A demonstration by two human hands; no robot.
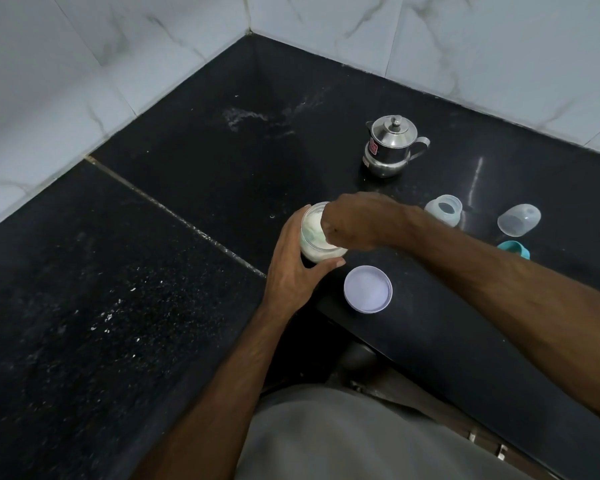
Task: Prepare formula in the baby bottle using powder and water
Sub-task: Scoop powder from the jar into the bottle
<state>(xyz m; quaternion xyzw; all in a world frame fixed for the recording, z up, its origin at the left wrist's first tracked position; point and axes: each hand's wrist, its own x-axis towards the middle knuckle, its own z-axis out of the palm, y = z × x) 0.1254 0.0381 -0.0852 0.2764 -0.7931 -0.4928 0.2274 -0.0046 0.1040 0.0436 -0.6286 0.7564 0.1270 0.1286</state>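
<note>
A clear jar of white powder [313, 233] stands open on the black counter. My left hand [293, 268] is wrapped around its side. My right hand [355, 220] reaches down into the jar's mouth, fingers hidden inside; whether it holds a scoop I cannot tell. The jar's pale round lid [368, 289] lies upside down just right of the jar. The open baby bottle [444, 209] stands further right, behind my right forearm. A clear bottle cap [519, 220] lies on its side beyond it, with a teal collar ring [515, 249] below it.
A lidded steel jug [390, 147] with a handle stands at the back. The black counter [153, 271] meets white marble-look wall tiles [84, 64] in a corner. The counter's front edge runs diagonally at lower right.
</note>
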